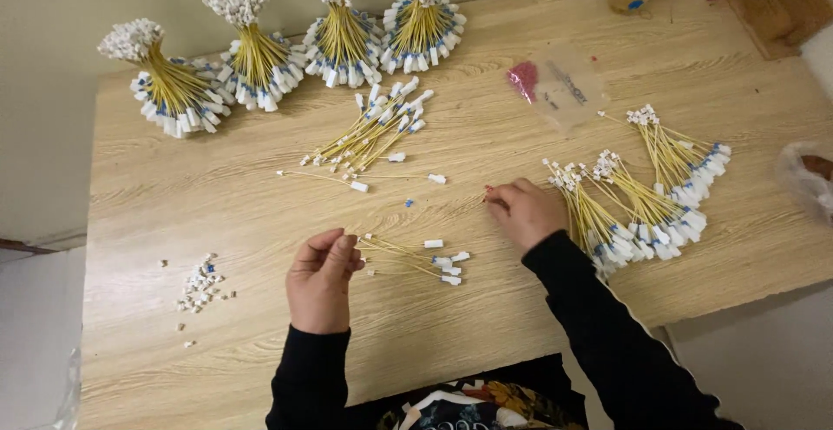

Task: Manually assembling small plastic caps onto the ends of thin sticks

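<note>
My left hand [323, 278] pinches the ends of a few thin yellow cables [408, 255] with white plugs, fanned out to the right above the wooden table [217, 196]. My right hand [525, 211] rests on the table with fingers curled, its fingertips on a tiny red piece [488, 190]. Right beside that hand lie loose bunches of the same yellow cables [638, 204].
Several tied, upright cable bundles [260, 57] stand along the back edge. A loose cable pile [373, 131] lies mid-table. Small white connector bits [201, 287] sit at the left. A clear bag with red pieces [555, 83] lies at the back right.
</note>
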